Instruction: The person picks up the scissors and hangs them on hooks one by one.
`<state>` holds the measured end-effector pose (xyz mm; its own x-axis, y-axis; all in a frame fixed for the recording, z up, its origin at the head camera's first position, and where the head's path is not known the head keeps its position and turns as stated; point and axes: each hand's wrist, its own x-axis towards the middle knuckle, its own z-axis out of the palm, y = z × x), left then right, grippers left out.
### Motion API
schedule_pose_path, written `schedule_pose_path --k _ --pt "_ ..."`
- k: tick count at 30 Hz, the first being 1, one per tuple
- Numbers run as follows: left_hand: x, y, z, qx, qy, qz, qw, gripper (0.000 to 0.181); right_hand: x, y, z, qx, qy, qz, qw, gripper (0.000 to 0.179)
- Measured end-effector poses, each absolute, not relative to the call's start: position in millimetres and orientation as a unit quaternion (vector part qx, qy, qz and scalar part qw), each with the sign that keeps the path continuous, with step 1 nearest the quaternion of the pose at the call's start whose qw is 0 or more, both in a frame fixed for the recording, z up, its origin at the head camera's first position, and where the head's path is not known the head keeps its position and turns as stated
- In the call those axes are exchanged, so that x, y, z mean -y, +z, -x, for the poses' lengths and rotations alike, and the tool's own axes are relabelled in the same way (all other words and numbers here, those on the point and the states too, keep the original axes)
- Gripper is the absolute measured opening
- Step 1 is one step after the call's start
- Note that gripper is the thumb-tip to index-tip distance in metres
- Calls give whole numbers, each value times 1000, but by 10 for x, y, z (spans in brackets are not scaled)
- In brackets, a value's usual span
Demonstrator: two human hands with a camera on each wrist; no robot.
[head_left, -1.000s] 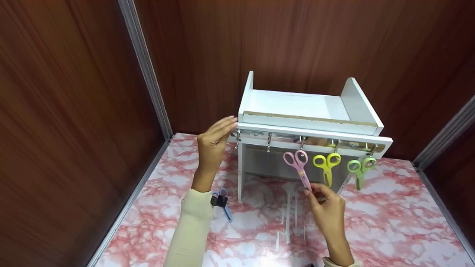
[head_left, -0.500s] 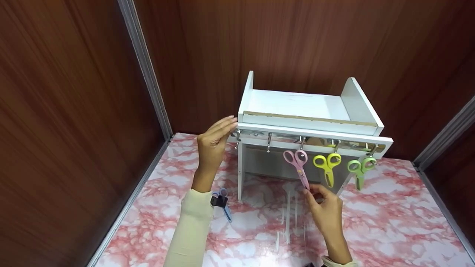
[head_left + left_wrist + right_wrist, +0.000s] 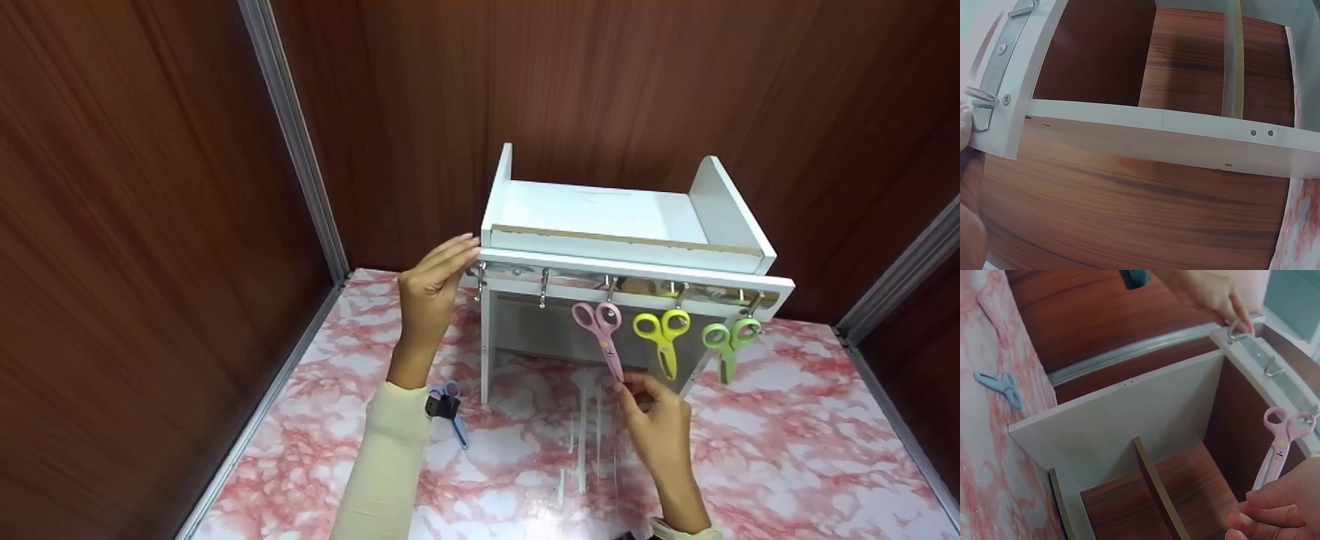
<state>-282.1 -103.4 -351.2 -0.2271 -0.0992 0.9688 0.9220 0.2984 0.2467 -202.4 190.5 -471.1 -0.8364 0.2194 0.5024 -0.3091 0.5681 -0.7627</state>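
My left hand (image 3: 431,289) holds the left end of the white hook rail (image 3: 781,291), with the thumb in front beside a metal hook (image 3: 981,97). Pink scissors (image 3: 604,341) hang by one handle loop at the middle hook, tilted with the tip toward the lower right. My right hand (image 3: 660,420) pinches them at the blade end between thumb and fingers. To their right, yellow scissors (image 3: 664,349) and green scissors (image 3: 726,364) hang from two more hooks. The two hooks on the left bear nothing.
The rail runs along the front of a white shelf unit (image 3: 600,210) on a red-and-white marbled table (image 3: 300,450). Blue scissors (image 3: 460,433) lie left of the unit, partly behind my left wrist. A slim pink object (image 3: 994,322) lies beyond them. Dark wood panels (image 3: 600,75) stand around.
My right hand has shifted slightly left along the pink scissors, nearer their tip, and they hang a little steeper. The yellow scissors have swung slightly. My left hand stays in place.
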Motion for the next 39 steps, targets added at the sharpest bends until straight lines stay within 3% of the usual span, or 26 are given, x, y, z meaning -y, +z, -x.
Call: schedule_pose_path --k 11,20,31,39 --pt "1037 -3526 2822 616 -490 332 520 18 -1931 -4688 1993 832 469 -42 295 4" --pt "1068 -3640 2988 611 -487 339 523 18 -2029 -4531 1893 801 460 -68 376 6" --pt "1097 -3677 3025 622 -485 342 512 18 -2118 -4289 1745 768 471 -84 425 10" --pt "1098 -3688 3023 621 -483 337 518 18 -2073 -3911 1577 727 481 -88 482 8"
